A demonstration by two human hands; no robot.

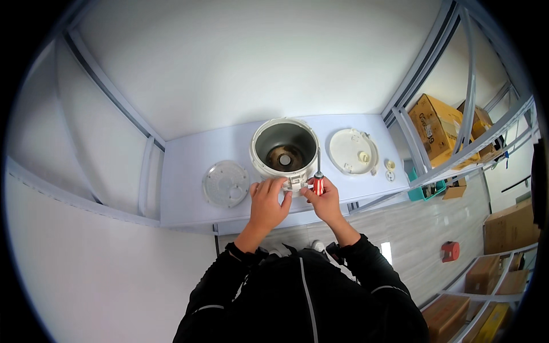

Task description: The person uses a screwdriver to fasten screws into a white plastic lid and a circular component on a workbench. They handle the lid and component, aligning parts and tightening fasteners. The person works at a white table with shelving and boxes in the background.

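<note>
A round white rice cooker body (258, 163) without its lid stands on the table, its grey inside and brown-stained bottom showing. My left hand (267, 204) grips the front of it, fingers bent against the outer wall beside the latch part (295, 182). In my right hand (326, 201) is a screwdriver (318, 184) with a red and white handle. Its shaft points away from me, past the cooker's right side. The thumb of that hand reaches to the latch part. Exactly what the fingertips touch there is too small to tell.
A translucent round cover (220, 186) lies left of the cooker. To the right are a white round lid (349, 150) and small round parts (390, 166). The white table (186, 171) stands against a wall, between metal frame posts. Boxes (437, 134) sit on a rack at right.
</note>
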